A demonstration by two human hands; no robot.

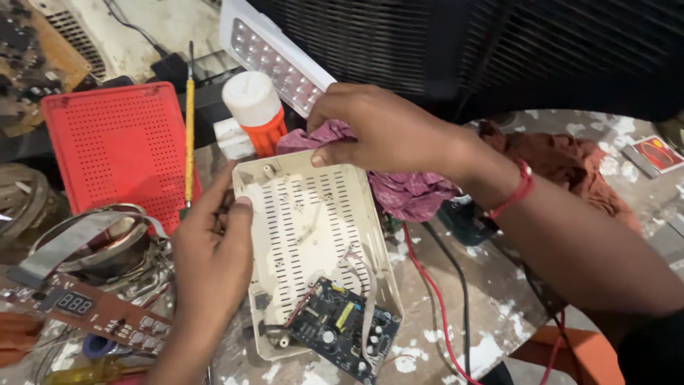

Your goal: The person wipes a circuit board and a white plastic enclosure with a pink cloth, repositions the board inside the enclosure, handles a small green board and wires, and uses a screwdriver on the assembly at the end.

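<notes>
Cream plastic casing [313, 235] lies lengthwise away from viewer, circuit board [342, 331] nearest.

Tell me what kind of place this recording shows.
Probably an electronics repair bench: a left hand steadies an opened cream casing with a circuit board, beside a screwdriver and loose display board.

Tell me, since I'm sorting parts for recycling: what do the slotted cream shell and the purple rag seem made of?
Cream shell: seemingly moulded plastic, matt and grimy, with rigid slots and screw posts. Purple rag: woven cloth, soft, creased, bunched under the right hand. The left hand steadies the shell's edge.
</notes>
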